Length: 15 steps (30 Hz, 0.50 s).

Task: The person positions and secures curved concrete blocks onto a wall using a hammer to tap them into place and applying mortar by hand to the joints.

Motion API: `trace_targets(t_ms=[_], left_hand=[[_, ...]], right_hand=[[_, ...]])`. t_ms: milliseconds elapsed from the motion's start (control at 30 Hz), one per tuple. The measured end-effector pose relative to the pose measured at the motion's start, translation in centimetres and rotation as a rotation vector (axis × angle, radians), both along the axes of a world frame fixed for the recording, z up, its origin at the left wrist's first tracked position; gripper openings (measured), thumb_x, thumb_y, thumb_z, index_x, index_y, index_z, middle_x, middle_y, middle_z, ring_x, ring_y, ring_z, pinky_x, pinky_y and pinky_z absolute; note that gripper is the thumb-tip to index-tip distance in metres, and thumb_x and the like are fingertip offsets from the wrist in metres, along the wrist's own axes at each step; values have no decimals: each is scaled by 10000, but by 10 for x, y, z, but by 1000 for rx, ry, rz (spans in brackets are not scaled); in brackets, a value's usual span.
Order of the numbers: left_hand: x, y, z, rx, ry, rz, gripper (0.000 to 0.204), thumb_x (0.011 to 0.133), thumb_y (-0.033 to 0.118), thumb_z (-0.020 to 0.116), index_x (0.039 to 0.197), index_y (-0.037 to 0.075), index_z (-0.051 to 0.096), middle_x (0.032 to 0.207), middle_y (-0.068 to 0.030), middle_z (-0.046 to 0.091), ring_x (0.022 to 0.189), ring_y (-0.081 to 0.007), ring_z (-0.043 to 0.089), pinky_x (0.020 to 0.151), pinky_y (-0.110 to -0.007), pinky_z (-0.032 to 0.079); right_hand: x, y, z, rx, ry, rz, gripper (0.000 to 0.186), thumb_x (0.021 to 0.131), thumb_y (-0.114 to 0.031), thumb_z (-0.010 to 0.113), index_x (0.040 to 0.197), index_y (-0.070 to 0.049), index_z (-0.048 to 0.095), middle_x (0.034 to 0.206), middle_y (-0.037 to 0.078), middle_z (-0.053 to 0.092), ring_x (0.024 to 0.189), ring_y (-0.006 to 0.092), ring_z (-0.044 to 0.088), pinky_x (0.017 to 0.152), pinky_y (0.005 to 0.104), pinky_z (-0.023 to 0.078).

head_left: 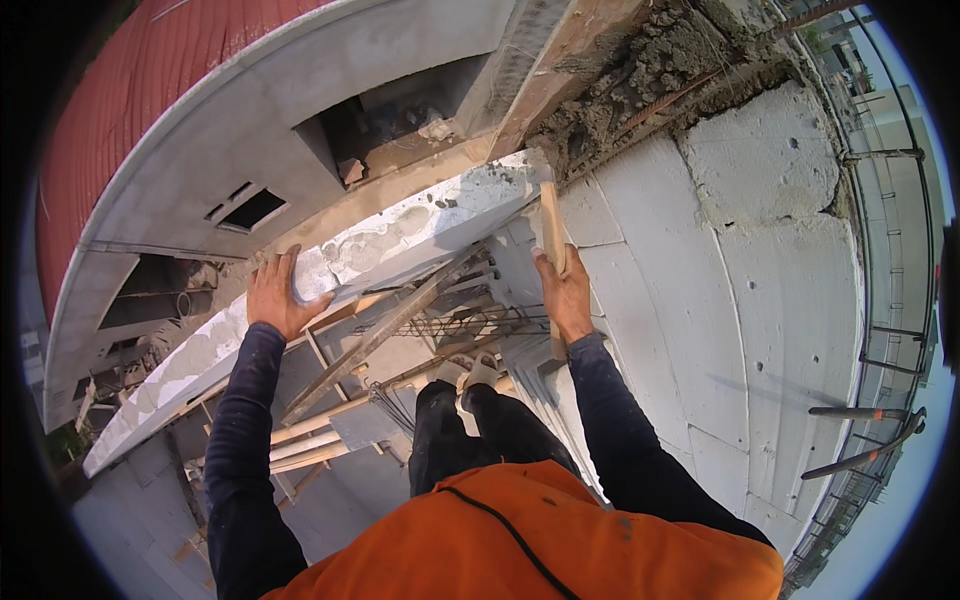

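My left hand [280, 290] lies on the top of a low white block wall [400, 235], its fingers spread and holding nothing. Grey patches of mortar mark the top of that wall. My right hand [565, 300] is closed around a narrow light wooden strip [552, 215]. The far end of the strip touches or nearly touches the wall's end, close to the corner; the near part runs down past my wrist. A taller face of white blocks [680, 280] stands just to the right of this hand.
Rough grey mortar [650, 90] and a rusty bar [670, 105] fill the far corner. Below me are a slanting plank [380, 335], timber and steel rods around my feet [468, 370]. A long-handled tool [870, 440] lies at right, near a rebar cage [890, 330]. A red-roofed building [170, 70] stands left.
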State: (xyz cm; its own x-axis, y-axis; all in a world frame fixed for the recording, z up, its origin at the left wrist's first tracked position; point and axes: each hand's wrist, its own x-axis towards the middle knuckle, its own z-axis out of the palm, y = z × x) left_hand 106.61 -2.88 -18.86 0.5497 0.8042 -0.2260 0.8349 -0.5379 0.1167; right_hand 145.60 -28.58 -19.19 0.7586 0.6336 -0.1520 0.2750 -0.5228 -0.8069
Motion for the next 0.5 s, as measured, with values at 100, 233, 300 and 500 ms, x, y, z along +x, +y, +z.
trace_targets(t_ms=[100, 233, 300, 500], left_hand=[[3, 1, 1, 41, 28, -14, 1062, 748, 630, 829, 1597, 109, 460, 1524, -262, 552, 1416, -426, 516, 1194, -554, 375], [5, 0, -1, 29, 50, -9, 1065, 754, 628, 822, 1596, 89, 457, 1519, -268, 548, 1410, -435, 514, 1190, -551, 374], [2, 1, -2, 40, 46, -21, 1055, 757, 626, 820, 1588, 81, 463, 1507, -265, 552, 1407, -434, 513, 1190, -548, 372], [7, -4, -1, 69, 54, 0, 1022, 765, 619, 812, 1559, 69, 480, 1479, -248, 564, 1394, -428, 516, 1182, -547, 373]], right_hand=[[-3, -8, -14, 158, 103, -104, 431, 1039, -461, 707, 1036, -55, 563, 702, 23, 523, 552, 149, 516, 527, 342, 469], [0, 5, 4, 371, 518, -263, 491, 1037, -574, 673, 971, -114, 513, 620, -25, 438, 447, 99, 449, 394, 292, 398], [15, -4, -3, 345, 699, -240, 523, 1028, -615, 661, 957, -121, 504, 603, -23, 431, 446, 116, 463, 402, 302, 416], [35, -22, 12, 359, 642, -211, 494, 1049, -568, 643, 910, -110, 521, 607, -8, 473, 442, 124, 491, 405, 315, 433]])
